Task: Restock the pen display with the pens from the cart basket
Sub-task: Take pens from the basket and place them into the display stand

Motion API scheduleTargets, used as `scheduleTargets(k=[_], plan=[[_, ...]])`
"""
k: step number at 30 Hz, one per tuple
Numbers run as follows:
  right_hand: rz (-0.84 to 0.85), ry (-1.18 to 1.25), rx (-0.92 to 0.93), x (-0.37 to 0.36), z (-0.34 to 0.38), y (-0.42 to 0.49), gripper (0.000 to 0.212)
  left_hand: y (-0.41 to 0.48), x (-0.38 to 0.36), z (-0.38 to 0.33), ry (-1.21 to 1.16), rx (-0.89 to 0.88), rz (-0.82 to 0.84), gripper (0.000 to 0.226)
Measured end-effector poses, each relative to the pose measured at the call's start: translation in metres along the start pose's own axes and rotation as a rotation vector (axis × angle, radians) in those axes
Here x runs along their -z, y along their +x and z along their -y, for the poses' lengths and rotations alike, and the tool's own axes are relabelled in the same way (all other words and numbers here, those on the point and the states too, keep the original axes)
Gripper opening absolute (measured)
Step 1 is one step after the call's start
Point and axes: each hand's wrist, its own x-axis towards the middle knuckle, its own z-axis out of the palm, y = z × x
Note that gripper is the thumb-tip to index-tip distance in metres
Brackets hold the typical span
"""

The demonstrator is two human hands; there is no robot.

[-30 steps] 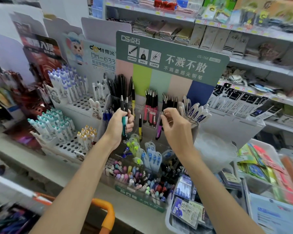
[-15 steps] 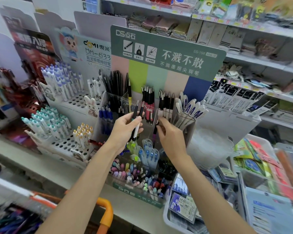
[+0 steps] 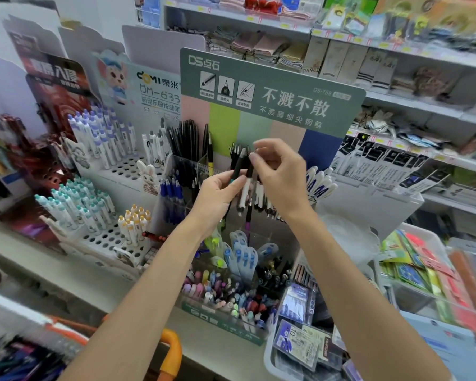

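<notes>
The pen display has a green header card and clear compartments full of pens. In front of its middle compartments my left hand holds a small bunch of pens with black tops and a white barrel. My right hand reaches over from the right and pinches the top of one pen in that bunch. Lower tiers hold pastel and blue pens. The cart's orange handle shows at the bottom; the basket's contents are blurred.
White peg-hole stands with purple-capped and teal-capped pens stand to the left. A white tray of packaged refills sits lower right, next to bins of coloured packets. Shelves of folded cloths run behind.
Both hands rose and came together in front of the display. The right hand left the compartment and now pinches a pen in the left hand's bunch. The view shifted slightly.
</notes>
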Motion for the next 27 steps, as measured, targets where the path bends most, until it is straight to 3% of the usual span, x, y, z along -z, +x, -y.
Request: scheduleTargets(k=[3,6,12,15,22,27], plan=[[-0.198,0.004,0.052,0.025,0.003,0.018,0.012,0.004,0.0,-0.009,0.098,-0.088,-0.091,0.024],[-0.261,-0.071,0.078,0.041,-0.003,0.03,0.011,0.008,0.002,-0.012,0.126,-0.119,-0.124,0.029],[-0.222,-0.163,0.097,0.042,-0.015,0.03,0.012,0.014,0.001,-0.006,-0.029,-0.009,-0.071,0.038],[-0.079,-0.242,0.081,0.038,-0.021,0.028,0.011,0.012,0.0,-0.005,-0.099,0.015,-0.048,0.041],[0.119,-0.65,0.172,0.029,-0.037,0.023,0.013,0.009,0.0,-0.008,-0.129,0.033,0.015,0.037],[-0.016,-0.481,0.201,0.03,-0.016,0.023,0.019,0.008,0.004,-0.007,-0.011,-0.005,0.037,0.028]])
